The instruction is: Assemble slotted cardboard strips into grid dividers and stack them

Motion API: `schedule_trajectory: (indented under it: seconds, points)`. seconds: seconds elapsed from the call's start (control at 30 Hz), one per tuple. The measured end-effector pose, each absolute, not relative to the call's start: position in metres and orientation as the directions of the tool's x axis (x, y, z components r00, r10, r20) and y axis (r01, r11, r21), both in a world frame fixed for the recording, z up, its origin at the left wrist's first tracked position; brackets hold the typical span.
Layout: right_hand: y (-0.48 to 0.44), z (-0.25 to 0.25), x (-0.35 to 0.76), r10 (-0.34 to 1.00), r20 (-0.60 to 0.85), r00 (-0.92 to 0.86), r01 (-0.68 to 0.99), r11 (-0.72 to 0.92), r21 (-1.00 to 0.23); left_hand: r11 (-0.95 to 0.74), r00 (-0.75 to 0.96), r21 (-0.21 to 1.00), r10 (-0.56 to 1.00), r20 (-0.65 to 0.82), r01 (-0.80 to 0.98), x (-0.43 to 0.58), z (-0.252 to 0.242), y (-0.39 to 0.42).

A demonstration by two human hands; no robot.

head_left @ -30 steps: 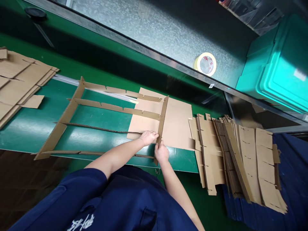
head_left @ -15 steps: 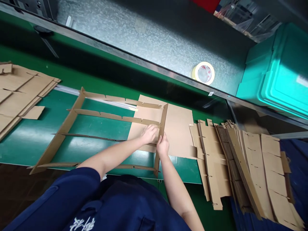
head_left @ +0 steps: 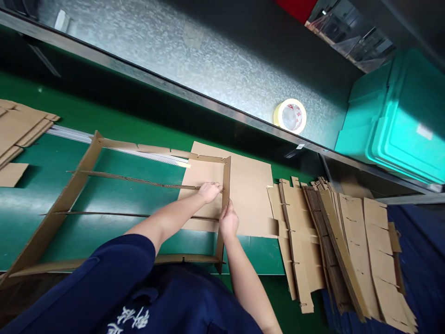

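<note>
A cardboard divider grid [head_left: 66, 199] of slotted strips stands on the green table [head_left: 41, 167]. My left hand [head_left: 209, 191] pinches the right end of a long strip [head_left: 139, 181] where it meets the upright cross strip [head_left: 225, 195]. Just below, my right hand [head_left: 228, 221] grips that cross strip with fingers closed round it. Under both hands lies a flat cardboard sheet [head_left: 252, 190].
A fanned stack of slotted cardboard strips [head_left: 340, 246] lies to the right. Flat cardboard pieces [head_left: 17, 130] sit at the far left. A roll of tape [head_left: 290, 116] rests on the metal ledge, beside a teal plastic crate [head_left: 399, 125].
Both hands have moved up the cross strip from its lower end to a higher long strip. The long strips now stand more upright, edge-on, and the view has shifted right.
</note>
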State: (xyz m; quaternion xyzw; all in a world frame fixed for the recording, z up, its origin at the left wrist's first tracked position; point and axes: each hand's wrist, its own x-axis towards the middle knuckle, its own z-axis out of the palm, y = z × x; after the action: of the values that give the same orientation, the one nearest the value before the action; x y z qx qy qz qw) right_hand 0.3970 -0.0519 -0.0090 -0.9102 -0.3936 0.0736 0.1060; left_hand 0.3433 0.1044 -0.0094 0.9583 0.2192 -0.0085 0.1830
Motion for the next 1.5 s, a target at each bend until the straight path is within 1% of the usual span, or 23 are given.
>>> schedule_trajectory:
  seconds: [0.17, 0.27, 0.4, 0.5, 0.53, 0.6, 0.67, 0.7, 0.87, 1.07, 1.23, 1.5]
  points:
    - [-0.045, -0.006, 0.394, 0.705, -0.155, 0.692, 0.695, -0.709, -0.12, -0.83, 0.9, 0.358, 0.428, -0.081, 0.427, 0.347, -0.015, 0.107]
    - [-0.042, -0.008, 0.392, 0.685, -0.172, 0.708, 0.687, -0.725, -0.058, -0.826, 0.899, 0.371, 0.433, -0.063, 0.424, 0.348, -0.017, 0.106]
    - [-0.044, -0.013, 0.392, 0.678, -0.147, 0.72, 0.677, -0.733, -0.068, -0.832, 0.902, 0.396, 0.431, 0.022, 0.388, 0.35, -0.01, 0.122]
    - [-0.047, -0.015, 0.393, 0.687, -0.131, 0.714, 0.685, -0.725, -0.073, -0.793, 0.819, 0.386, 0.556, 0.143, 0.471, 0.359, 0.001, 0.154]
    - [-0.048, -0.015, 0.394, 0.69, -0.126, 0.713, 0.687, -0.723, -0.071, -0.763, 0.781, 0.38, 0.608, 0.147, 0.523, 0.364, 0.004, 0.167]
    - [-0.05, -0.017, 0.394, 0.694, -0.11, 0.712, 0.692, -0.719, -0.063, -0.707, 0.741, 0.361, 0.669, 0.063, 0.608, 0.373, 0.006, 0.19]
    - [-0.053, -0.018, 0.394, 0.699, -0.091, 0.71, 0.697, -0.715, -0.054, -0.692, 0.751, 0.341, 0.656, -0.068, 0.636, 0.381, 0.003, 0.205]
    - [-0.055, -0.019, 0.394, 0.702, -0.083, 0.707, 0.701, -0.712, -0.052, -0.696, 0.76, 0.336, 0.64, -0.108, 0.634, 0.383, 0.0, 0.209]
    - [-0.065, -0.025, 0.393, 0.726, -0.052, 0.686, 0.723, -0.688, -0.066, -0.726, 0.787, 0.324, 0.607, -0.111, 0.606, 0.382, -0.014, 0.209]
    - [-0.07, -0.029, 0.395, 0.73, -0.029, 0.683, 0.727, -0.683, -0.064, -0.754, 0.824, 0.338, 0.542, -0.165, 0.564, 0.384, -0.003, 0.22]
    - [-0.072, -0.032, 0.397, 0.738, -0.007, 0.675, 0.735, -0.673, -0.077, -0.741, 0.819, 0.35, 0.526, -0.229, 0.574, 0.391, 0.006, 0.222]
    - [-0.075, -0.032, 0.397, 0.72, 0.003, 0.694, 0.717, -0.692, -0.082, -0.711, 0.808, 0.384, 0.517, -0.283, 0.59, 0.397, 0.002, 0.224]
